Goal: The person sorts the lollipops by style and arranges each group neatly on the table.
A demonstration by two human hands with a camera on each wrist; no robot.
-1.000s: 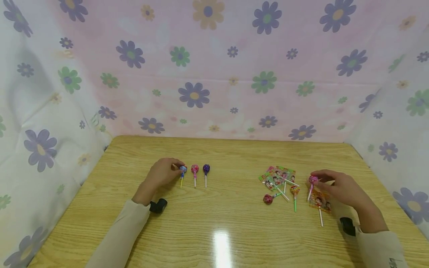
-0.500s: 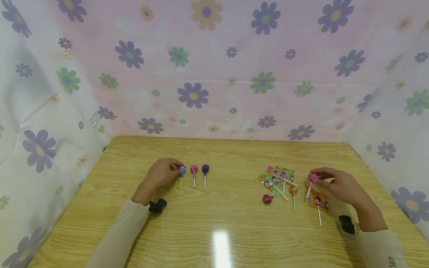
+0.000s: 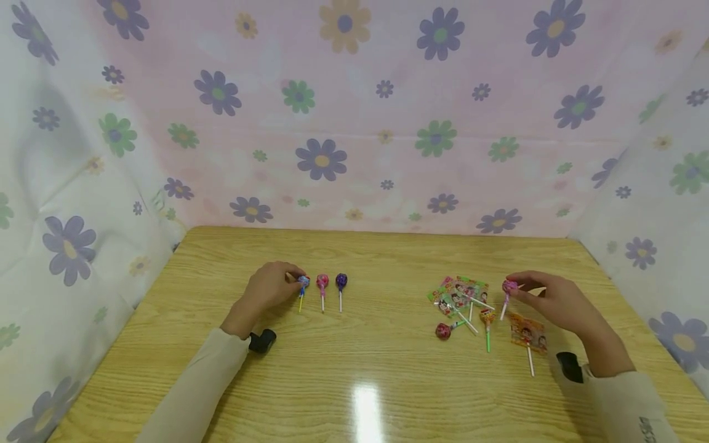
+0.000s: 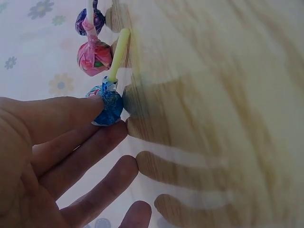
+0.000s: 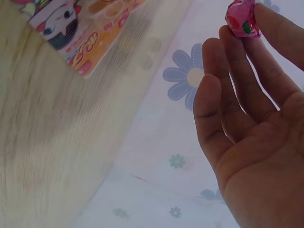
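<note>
row so far: three wrapped ball lollipops (image 3: pixel 323 282) lined up mid-tabletop, left hand (image 3: pixel 269 289) pinching the blue one (image 3: pixel 303 282)
right hand (image 3: pixel 554 301): pinching a pink foil-wrapped lollipop (image 3: pixel 509 287), lifted
left to go: loose pile (image 3: pixel 462 296) toward the right edge

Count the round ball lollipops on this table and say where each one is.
6. Three lie in a row: blue at the left hand, pink, purple. Red and orange lie by the flat packets. One pink is in the right hand. Packets may hide more.

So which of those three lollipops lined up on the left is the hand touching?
The blue-wrapped lollipop with the yellow stick, leftmost in the row; the left hand touches it, not the pink or purple.
</note>
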